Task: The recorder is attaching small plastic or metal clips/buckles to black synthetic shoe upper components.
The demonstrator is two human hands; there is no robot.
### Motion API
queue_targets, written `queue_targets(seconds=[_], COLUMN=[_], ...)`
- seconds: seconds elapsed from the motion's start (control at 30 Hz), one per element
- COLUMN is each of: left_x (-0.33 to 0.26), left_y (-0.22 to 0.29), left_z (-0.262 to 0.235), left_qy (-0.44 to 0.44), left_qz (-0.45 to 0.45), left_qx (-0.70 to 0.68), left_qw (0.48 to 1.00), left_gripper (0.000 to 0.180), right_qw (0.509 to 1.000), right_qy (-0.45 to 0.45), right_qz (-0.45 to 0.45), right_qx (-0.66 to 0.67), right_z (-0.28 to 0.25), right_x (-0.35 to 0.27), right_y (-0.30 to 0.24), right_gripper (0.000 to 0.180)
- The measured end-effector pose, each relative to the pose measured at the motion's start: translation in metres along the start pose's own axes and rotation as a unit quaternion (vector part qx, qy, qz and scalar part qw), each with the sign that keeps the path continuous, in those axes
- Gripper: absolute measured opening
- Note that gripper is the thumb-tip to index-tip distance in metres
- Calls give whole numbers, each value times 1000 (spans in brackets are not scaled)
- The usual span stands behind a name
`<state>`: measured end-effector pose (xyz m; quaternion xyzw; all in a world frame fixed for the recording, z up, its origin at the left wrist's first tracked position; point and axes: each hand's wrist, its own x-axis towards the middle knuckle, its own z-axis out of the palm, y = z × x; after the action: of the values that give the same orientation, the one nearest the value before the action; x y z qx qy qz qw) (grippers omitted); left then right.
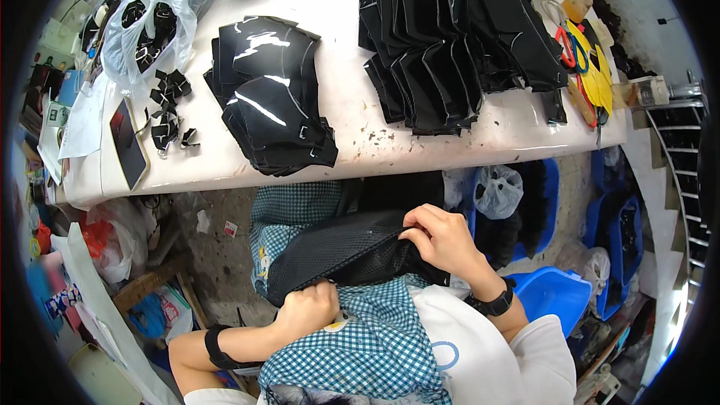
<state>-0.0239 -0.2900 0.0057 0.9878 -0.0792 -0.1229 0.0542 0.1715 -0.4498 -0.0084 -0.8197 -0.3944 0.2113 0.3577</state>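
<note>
A black mesh piece [341,251], curved like a pouch or panel, lies across my lap on the teal checked apron [375,322]. My left hand [307,310] is closed in a fist on its lower left edge. At the upper right end of the same edge, my right hand [441,238] pinches it between thumb and fingers, so the rim is drawn in a line between both hands. Beyond my lap, a pile of glossy black cut pieces [262,97] lies near the table's front edge.
The white table [345,151] carries rows of stacked black panels [427,52], a phone [129,142], small black strips [171,94], a plastic bag [154,26] and scissors [574,49]. Blue bins [551,296] stand at my right, and a wooden frame [154,285] at my left.
</note>
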Motion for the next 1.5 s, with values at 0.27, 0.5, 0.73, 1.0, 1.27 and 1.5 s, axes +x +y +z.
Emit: queue_targets(seconds=[0.27, 0.5, 0.73, 1.0, 1.27, 1.5], left_x=[7, 33, 69, 89, 112, 88], left_y=[-13, 1, -10, -7, -16, -42], left_z=[7, 32, 32, -4, -2, -36], left_qy=[-60, 76, 245, 260, 273, 60], left_qz=[-46, -39, 118, 68, 23, 96], left_qx=[-39, 44, 13, -148, -225, -433], left_qw=[996, 995, 962, 952, 935, 894], left_gripper=[6, 14, 34, 33, 31, 41], right_qw=[998, 991, 985, 979, 991, 988], right_qy=[-40, -66, 71, 100, 55, -108], right_qz=[49, 76, 94, 137, 86, 51], right_qx=[25, -86, -126, -115, -89, -94], right_z=[-5, -10, 16, 16, 9, -11], right_x=[-16, -72, -92, -102, -95, -81], right_y=[-8, -7, 1, 1, -5, -5], right_gripper=[24, 24, 16, 25, 33, 31])
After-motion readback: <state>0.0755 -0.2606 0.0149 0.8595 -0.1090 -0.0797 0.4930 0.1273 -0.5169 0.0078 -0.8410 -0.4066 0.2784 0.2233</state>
